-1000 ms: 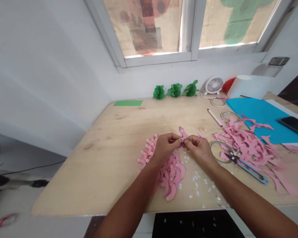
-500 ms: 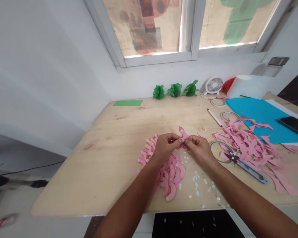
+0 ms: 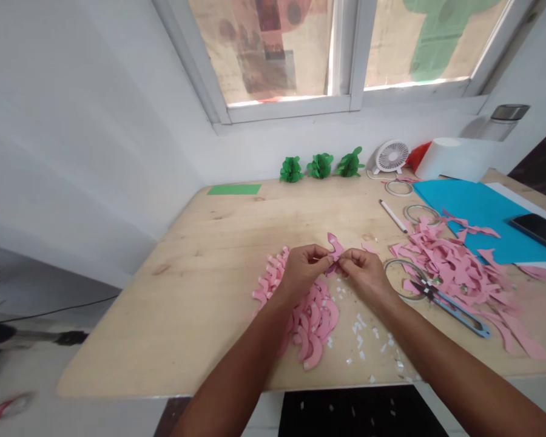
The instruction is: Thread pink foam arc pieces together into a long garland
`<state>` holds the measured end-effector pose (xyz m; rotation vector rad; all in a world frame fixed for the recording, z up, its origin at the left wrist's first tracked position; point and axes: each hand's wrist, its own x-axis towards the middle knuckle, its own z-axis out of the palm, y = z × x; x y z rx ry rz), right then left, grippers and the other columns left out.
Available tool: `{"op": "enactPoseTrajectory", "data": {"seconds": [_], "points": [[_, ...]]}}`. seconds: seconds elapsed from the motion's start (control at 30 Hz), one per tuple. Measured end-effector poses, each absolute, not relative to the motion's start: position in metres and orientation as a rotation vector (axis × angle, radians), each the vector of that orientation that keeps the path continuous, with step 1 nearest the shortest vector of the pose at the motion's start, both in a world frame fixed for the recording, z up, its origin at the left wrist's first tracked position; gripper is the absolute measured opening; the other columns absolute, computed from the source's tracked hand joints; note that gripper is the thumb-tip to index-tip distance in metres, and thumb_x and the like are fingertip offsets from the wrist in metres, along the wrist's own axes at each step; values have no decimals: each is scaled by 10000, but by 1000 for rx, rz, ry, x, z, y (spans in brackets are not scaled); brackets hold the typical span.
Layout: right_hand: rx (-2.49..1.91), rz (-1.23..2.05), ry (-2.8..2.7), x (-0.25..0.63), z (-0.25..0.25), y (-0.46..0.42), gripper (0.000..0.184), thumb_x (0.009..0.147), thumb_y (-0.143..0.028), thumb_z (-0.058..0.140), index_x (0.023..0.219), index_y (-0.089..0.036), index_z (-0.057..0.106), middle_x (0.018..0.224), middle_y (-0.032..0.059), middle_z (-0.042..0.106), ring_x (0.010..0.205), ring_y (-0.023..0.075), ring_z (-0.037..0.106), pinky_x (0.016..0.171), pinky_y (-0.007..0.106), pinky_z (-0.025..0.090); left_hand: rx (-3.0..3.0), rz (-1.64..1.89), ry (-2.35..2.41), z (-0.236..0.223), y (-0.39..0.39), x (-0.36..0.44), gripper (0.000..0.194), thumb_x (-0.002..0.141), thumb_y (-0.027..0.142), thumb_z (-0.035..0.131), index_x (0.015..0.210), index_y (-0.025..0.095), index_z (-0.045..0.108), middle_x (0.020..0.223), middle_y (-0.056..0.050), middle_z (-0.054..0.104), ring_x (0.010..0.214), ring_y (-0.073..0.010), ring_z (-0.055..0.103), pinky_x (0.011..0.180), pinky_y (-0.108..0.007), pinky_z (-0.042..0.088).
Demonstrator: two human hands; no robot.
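Observation:
A curved pink paper piece (image 3: 333,243) with a small white patch is pinched between my two hands above the table. My left hand (image 3: 306,267) grips it from the left, thumb and fingers closed. My right hand (image 3: 361,267) has its fingertips closed at the piece's right edge; whether they hold anything besides the paper is hidden. Beneath my left forearm lies a pile of curved pink paper pieces (image 3: 316,321), several with white patches on their ends. Small white scraps (image 3: 359,328) are scattered between my forearms.
Right of my hands lie a blue-handled cutter (image 3: 459,312), tape rolls (image 3: 398,264), pink paper offcuts (image 3: 459,261), a white pen (image 3: 394,216), blue sheets (image 3: 464,200) and a phone (image 3: 539,233). Green paper shapes (image 3: 320,165) and a small fan (image 3: 392,156) stand by the wall. A green strip (image 3: 234,189) lies back left.

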<state>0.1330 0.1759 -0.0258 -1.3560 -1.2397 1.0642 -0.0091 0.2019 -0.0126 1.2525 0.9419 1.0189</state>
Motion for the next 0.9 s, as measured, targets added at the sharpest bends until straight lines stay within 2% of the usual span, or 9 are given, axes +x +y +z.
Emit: {"op": "enactPoseTrajectory", "data": {"seconds": [0.27, 0.9], "points": [[-1347, 1067, -1236, 132, -20, 174, 194, 722, -292, 562, 590, -165, 624, 547, 13, 631, 510, 129, 547, 522, 239, 410, 1254, 1029, 939, -12, 201, -10, 154, 617, 276, 718, 634, 133, 664, 575, -14, 611, 545, -115, 533, 531, -227, 422], [-1327, 1104, -1171, 131, -28, 177, 146, 675, -262, 581, 571, -165, 610, 507, -15, 582, 460, 103, 465, 476, 227, 342, 1251, 1052, 954, -15, 202, -9, 122, 618, 250, 717, 629, 138, 670, 581, -18, 641, 553, -127, 567, 559, -242, 434]]}}
